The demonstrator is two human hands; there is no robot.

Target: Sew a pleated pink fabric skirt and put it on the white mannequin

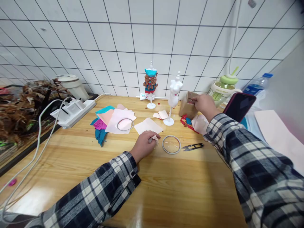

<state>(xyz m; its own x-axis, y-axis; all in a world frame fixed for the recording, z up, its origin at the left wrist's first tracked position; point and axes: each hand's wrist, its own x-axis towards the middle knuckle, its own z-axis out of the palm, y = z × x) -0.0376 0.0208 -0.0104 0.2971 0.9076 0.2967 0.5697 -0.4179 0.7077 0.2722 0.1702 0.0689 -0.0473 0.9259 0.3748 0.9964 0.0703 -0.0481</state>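
My left hand [145, 144] rests on the table with its fingers closed on a small scrap of pale pink cloth [155, 139]. Beside it lie a round hoop [171, 153] and black thread snips [193, 147]. My right hand [206, 105] is at the top of a small brown cardboard box [186, 108]; its fingers are drawn together, and the tips are partly hidden at the opening. A bare white mini dress form [174, 95] stands left of the box. Behind my left hand lies a pale pink square of cloth [148, 126].
A second dress form wears a blue and brown outfit [150, 84] near the tiled wall. Coloured cloth pieces [101, 134] with another hoop [125, 129] lie left. A power strip [77, 114], a phone [239, 106], a green-lidded cup [224, 87] and a water bottle [257, 85] flank the table.
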